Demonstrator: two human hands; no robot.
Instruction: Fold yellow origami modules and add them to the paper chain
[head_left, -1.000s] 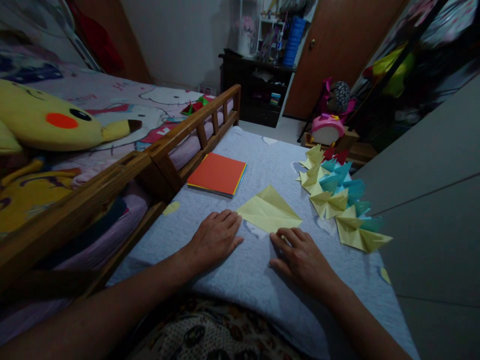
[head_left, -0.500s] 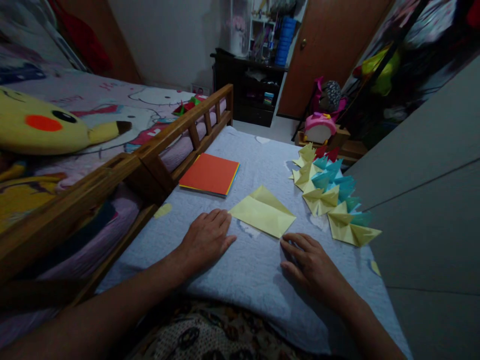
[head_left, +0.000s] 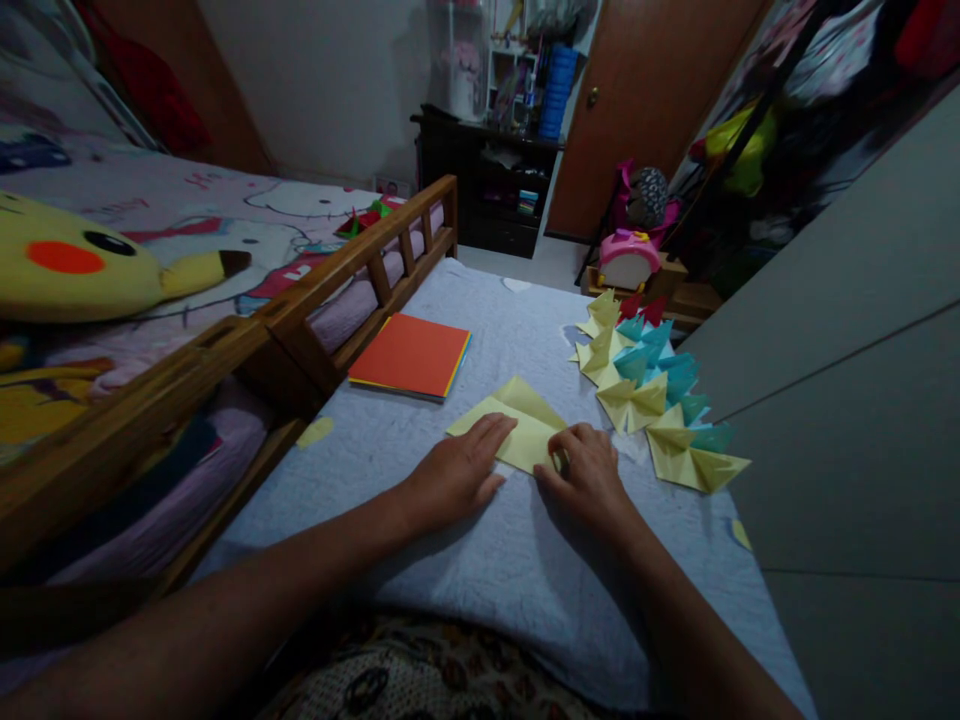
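Observation:
A folded sheet of pale yellow origami paper (head_left: pixel 525 415) lies on the light cloth-covered bed surface in front of me. My left hand (head_left: pixel 457 470) rests flat over its left part, fingers stretched across the paper. At the paper's lower right corner, my right hand (head_left: pixel 585 470) has its thumb and curled fingers closed on the edge. To the right stand rows of folded paper pieces: yellow ones (head_left: pixel 634 398), teal ones (head_left: pixel 679 375) and red ones (head_left: pixel 641 308) behind. A stack of square paper (head_left: pixel 412 355), orange on top, lies to the left.
A wooden bed rail (head_left: pixel 360 260) runs along the left, with a yellow plush toy (head_left: pixel 90 255) on the bed beyond. A pale cabinet panel (head_left: pixel 847 400) borders the right side. A pink toy (head_left: pixel 628 258) and a dark shelf (head_left: pixel 480 190) stand at the back.
My left hand has moved right, from beside the paper onto it. My right hand has come forward and left and closed on the paper's lower right corner.

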